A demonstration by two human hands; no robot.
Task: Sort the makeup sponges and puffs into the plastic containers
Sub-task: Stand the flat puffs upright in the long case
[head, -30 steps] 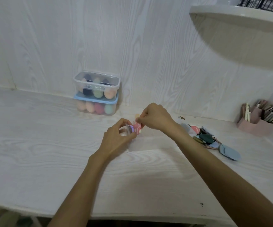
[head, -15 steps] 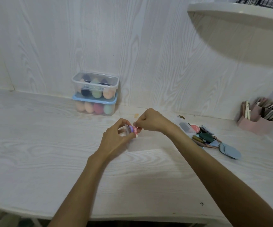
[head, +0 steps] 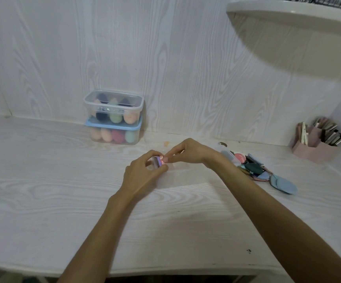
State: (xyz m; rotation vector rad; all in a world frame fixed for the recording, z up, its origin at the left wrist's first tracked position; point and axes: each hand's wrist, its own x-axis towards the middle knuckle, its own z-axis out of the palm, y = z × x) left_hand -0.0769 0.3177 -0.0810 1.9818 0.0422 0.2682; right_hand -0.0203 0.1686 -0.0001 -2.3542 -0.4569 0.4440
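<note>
Whitewashed wood-grain surface (head: 42, 201) runs the full width of the view and meets a wall (head: 165, 58) panelled in the same pale grain. At upper right a curved white shelf (head: 288, 15) juts out and throws a broad shadow on the wall beneath it.

Against the wall, left of centre, two clear plastic containers are stacked: the upper clear-lidded box (head: 114, 107) sits on the lower blue-lidded box (head: 114, 132), both holding egg-shaped makeup sponges in peach, green, pink and dark tones.

Near the middle of the surface the left hand (head: 143, 174) curls its fingers round a small stack of flat round puffs with pink and purple edges (head: 159, 160), held on edge just above the surface. The right hand (head: 192, 152) meets it from the right, its fingertips pinching the pink end of the same stack.

To the right of the right wrist lies a loose pile of flat puffs in dark green, pink and blue (head: 253, 168), with a pale blue teardrop puff (head: 284, 184) at its near end; a small clear lid or case (head: 229, 156) lies at its far end. In the far right corner stands a pink desk organiser filled with brushes and pencils (head: 316, 146).
</note>
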